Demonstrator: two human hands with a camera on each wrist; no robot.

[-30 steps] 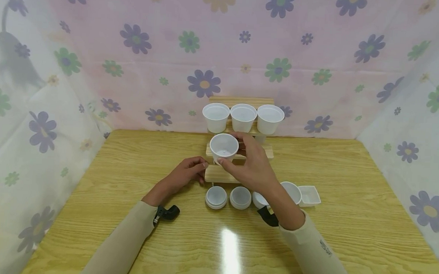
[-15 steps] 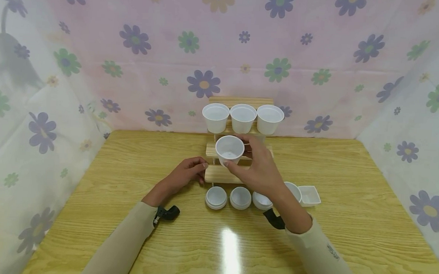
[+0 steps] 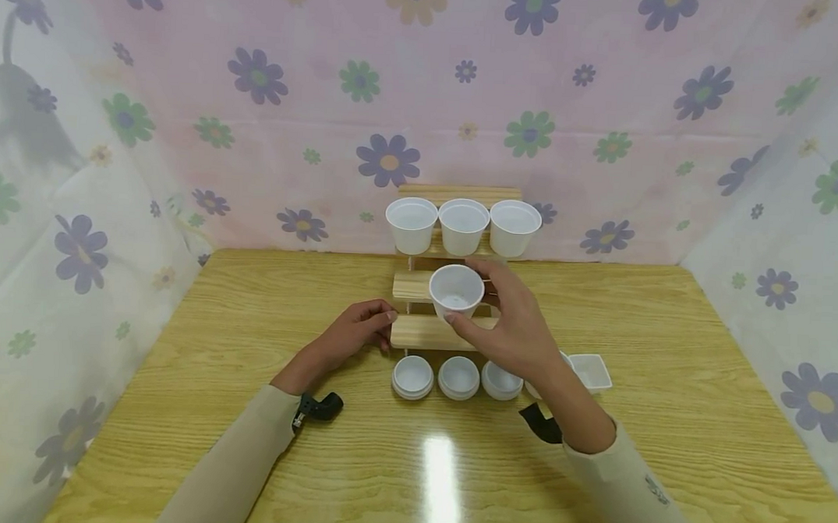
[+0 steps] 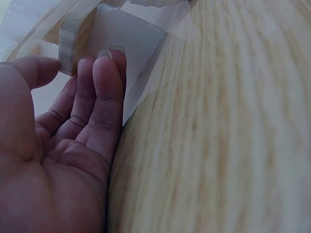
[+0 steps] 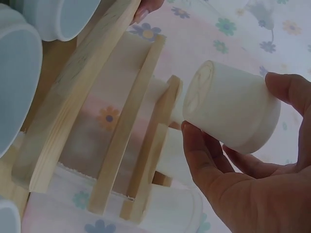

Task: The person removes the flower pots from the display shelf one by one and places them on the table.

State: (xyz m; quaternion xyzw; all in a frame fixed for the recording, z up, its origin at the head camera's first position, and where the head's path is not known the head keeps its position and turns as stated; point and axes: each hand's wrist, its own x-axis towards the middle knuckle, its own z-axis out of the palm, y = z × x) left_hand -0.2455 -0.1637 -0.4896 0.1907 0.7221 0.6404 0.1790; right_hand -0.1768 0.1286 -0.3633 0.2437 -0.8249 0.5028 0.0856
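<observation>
My right hand [image 3: 518, 320] holds a white tapered cup [image 3: 454, 290] by its side, thumb in front and fingers behind. In the head view, the cup overlaps the middle boards of a stepped wooden stand [image 3: 416, 331]. The right wrist view shows a gap between this cup's base [image 5: 199, 90] and the shelf boards [image 5: 129, 121]. My left hand [image 3: 360, 325] pinches the left end of the stand's lowest board [image 4: 73, 43] between thumb and fingers. Three similar white cups [image 3: 411, 234] stand side by side on the upper shelf.
Three round white bowls [image 3: 412, 378] line up on the table [image 3: 277, 458] before the stand. A square white dish [image 3: 594, 370] lies to the right, near another white dish partly hidden by my right forearm. Flower-printed cloth [image 3: 313, 124] hangs behind and at both sides.
My right hand has moved the cup rightward and slightly toward me, in front of the stand's middle boards. My left hand keeps its place on the stand.
</observation>
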